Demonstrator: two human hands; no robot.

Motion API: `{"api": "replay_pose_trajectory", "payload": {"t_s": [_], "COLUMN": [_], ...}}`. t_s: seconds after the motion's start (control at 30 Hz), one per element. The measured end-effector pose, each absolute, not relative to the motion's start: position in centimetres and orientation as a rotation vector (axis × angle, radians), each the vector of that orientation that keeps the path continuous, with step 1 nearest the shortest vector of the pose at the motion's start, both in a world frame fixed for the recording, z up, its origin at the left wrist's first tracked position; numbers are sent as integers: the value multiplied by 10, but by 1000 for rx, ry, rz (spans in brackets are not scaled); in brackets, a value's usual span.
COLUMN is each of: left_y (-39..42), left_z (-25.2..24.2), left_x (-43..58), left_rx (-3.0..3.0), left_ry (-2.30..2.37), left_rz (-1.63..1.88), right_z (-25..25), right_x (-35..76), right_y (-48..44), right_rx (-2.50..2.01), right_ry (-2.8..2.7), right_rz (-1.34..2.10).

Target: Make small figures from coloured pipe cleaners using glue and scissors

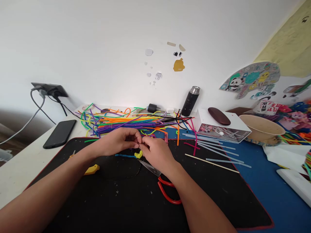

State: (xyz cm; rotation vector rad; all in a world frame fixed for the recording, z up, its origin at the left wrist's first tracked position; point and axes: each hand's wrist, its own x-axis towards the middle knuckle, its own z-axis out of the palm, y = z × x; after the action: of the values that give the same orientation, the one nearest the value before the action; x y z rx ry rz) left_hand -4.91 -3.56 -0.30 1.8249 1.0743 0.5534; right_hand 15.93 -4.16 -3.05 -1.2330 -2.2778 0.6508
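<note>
My left hand [119,142] and my right hand [156,152] meet fingertip to fingertip over the black mat [102,200]. Both are closed in a pinch; what they pinch is too small or hidden to make out. Right beneath the fingertips is a coiled yellow pipe cleaner [138,154], with a blue pipe cleaner [125,156] stretching left from it. I cannot tell whether the coil hangs from the fingers or lies on the mat. Red-handled scissors [167,191] lie partly under my right wrist, blades pointing to the coil. A yellow-handled tool [92,169] is partly covered by my left forearm.
Behind my hands lies a large heap of coloured pipe cleaners [128,123]. Clear glue sticks [221,149] and a wooden stick [211,163] lie to the right. A black bottle [190,103], white box [223,124] and bowl [261,124] line the back; a phone [59,133] is left.
</note>
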Motion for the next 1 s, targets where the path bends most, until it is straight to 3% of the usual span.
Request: {"api": "replay_pose_trajectory", "payload": {"t_s": [0.67,1.0], "left_y": [-48,-31], "left_z": [-6,32], "left_x": [-29,-78], "left_rx": [1367,983], "left_ry": [943,850], "left_rz": [998,1587], "right_z": [-35,-30], "right_x": [155,166], "right_y": [-40,-25], "right_rx": [-931,-919], "right_ry": [-1590,-1183], "right_rz": [1513,1460]}}
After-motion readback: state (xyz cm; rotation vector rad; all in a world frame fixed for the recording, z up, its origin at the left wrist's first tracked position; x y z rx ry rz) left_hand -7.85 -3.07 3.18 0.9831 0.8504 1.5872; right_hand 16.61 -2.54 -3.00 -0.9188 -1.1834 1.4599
